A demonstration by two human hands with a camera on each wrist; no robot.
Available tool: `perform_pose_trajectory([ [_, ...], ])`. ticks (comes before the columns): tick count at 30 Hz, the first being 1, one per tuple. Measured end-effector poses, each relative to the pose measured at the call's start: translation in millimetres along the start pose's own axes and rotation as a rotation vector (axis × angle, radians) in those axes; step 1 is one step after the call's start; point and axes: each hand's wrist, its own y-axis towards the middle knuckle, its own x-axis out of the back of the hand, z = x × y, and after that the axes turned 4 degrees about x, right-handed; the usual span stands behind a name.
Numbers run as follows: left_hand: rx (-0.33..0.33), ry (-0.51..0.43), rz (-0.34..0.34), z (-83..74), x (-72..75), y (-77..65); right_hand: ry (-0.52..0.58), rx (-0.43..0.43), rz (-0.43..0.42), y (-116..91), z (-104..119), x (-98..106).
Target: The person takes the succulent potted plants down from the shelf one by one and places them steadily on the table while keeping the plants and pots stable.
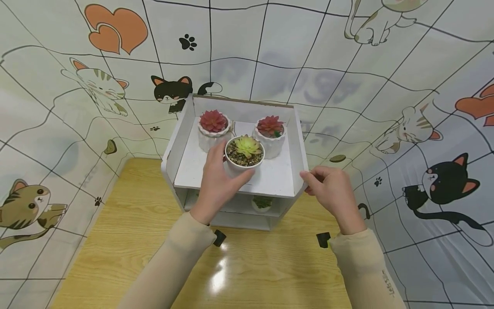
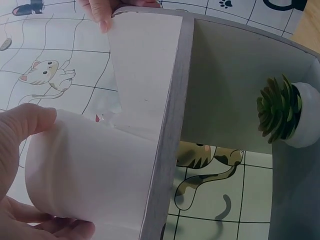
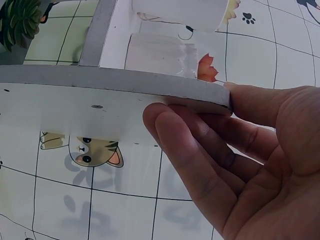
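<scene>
In the head view my left hand (image 1: 221, 180) grips a white pot with a yellow-green succulent (image 1: 247, 146) above the front part of the white shelf unit's top (image 1: 278, 182). The left wrist view shows thumb and fingers around the side of the white pot (image 2: 95, 170). My right hand (image 1: 332, 189) pinches the front edge of the shelf's right side panel (image 3: 165, 85), thumb on the edge and fingers against the outer face. Behind the held pot stand two white pots with red succulents, one at left (image 1: 213, 139) and one at right (image 1: 271, 145).
On the lower shelf sits a small pot with a green succulent (image 1: 262, 202). The unit stands on a wooden table (image 1: 127, 223), close to a wall covering (image 1: 239, 38) printed with cats and grid lines. Black bands hang at both sleeve cuffs (image 1: 193, 229).
</scene>
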Motion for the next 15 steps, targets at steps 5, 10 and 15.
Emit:
perform_pose_trajectory([
  [5, 0.031, 0.012, 0.0, -0.9, -2.4, 2.6, 0.001, 0.004, 0.001, 1.0, 0.5, 0.2],
  [10, 0.058, 0.01, 0.016, -0.6, -4.5, 5.1, 0.01, -0.008, 0.005, 1.6, 0.9, 0.0],
  [15, 0.06, 0.013, 0.025, -0.2, -6.6, 8.1, 0.018, -0.017, 0.008, 0.8, 0.6, 0.2],
])
